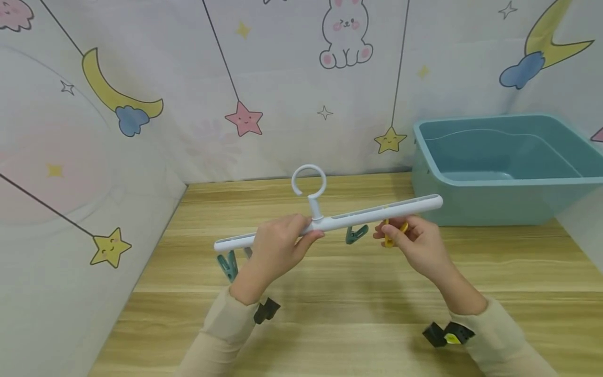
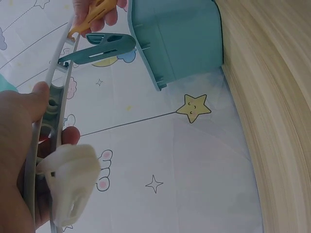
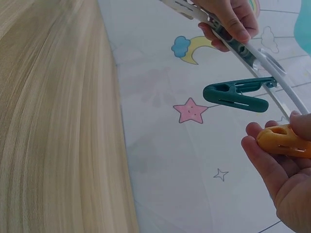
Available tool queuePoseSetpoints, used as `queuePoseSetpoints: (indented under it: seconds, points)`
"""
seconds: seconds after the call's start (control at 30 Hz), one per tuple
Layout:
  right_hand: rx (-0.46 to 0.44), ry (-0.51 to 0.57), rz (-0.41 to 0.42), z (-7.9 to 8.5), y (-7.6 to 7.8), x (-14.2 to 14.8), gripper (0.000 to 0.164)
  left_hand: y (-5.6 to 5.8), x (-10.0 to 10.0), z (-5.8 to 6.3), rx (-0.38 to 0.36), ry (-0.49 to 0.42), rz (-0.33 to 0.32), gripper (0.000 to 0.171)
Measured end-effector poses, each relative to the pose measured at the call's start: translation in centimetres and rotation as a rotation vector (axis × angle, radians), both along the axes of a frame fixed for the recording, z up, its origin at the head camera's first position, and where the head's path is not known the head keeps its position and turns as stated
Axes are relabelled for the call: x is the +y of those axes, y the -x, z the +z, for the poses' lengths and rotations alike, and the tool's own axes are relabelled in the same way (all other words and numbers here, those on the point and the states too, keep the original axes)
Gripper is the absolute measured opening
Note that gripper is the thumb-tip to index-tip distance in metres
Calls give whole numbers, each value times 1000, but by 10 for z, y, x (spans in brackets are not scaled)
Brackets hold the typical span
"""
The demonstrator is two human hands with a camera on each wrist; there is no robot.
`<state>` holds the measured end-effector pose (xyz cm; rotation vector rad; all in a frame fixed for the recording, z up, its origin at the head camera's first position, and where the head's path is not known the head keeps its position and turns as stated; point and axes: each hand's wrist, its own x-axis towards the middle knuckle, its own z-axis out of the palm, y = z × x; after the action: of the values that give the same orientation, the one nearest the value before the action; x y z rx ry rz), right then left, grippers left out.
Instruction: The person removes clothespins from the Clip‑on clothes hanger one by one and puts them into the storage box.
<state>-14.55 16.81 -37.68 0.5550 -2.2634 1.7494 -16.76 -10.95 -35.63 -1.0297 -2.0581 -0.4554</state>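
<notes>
A white hanger (image 1: 377, 212) with a ring-shaped hook is held above the table, its right end tilted up. My left hand (image 1: 279, 243) grips its bar just left of the hook. On the right half, my right hand (image 1: 416, 245) pinches a yellow clothespin (image 1: 388, 240) between thumb and fingers, right at the bar's underside. Between the hands a dark green clothespin (image 3: 235, 94) hangs from the bar. Another green clothespin (image 1: 227, 266) hangs near the left end. Close beside my left hand, a white clothespin (image 2: 73, 182) shows in the left wrist view; the hand mostly hides it in the head view.
A large blue-green plastic bin (image 1: 518, 181) stands at the back right of the wooden table (image 1: 339, 324). Behind the table hangs a white backdrop (image 1: 282, 68) printed with stars, moons and a rabbit, which continues along the left side.
</notes>
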Motion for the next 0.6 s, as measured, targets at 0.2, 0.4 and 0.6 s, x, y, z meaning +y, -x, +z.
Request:
queuePoseSetpoints:
  seconds: [0.2,0.4,0.6]
  points:
    - [51,-44,-79,1,-2,-2,9,0,1,0,-10,-4,-8,42]
    - [155,-103,-171,1,-3,-5,9,-1,1,0,-12,-6,-9,40]
    - [323,-118,-278,-3,0,-8,13,-2,4,2,-11,-2,21,31]
